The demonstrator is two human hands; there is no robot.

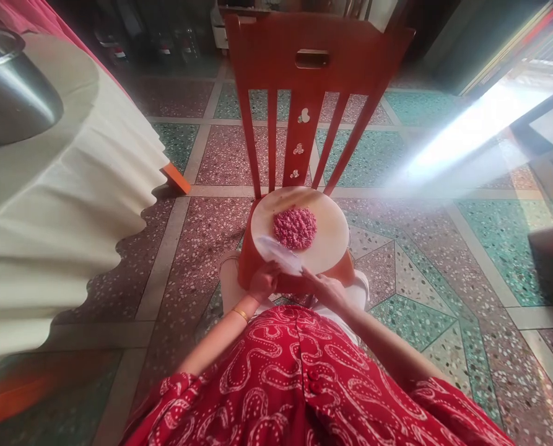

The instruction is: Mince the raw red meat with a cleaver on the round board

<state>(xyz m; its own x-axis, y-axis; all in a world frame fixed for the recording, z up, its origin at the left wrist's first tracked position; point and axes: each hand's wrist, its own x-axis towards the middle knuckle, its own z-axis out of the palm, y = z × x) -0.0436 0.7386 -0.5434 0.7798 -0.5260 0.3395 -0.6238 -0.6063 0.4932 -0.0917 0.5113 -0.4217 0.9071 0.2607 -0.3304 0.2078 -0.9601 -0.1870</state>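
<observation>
The head view shows a red wooden chair [311, 74]. On its seat lies a round pale chopping board [332, 232] with a pink heap of minced meat [295, 227]. The left hand [263, 282] grips a broad knife [280, 253]; the right hand [328, 290] rests its fingers flat at the board's near edge.

Red wooden chair [304, 87] stands on terrazzo floor [202, 235], seat carrying round pale cutting board [332, 229]. Mound of pink minced meat [295, 227] lies at board's middle; cleaver blade [280, 253] rests flat on board's near edge, beside meat.
</observation>
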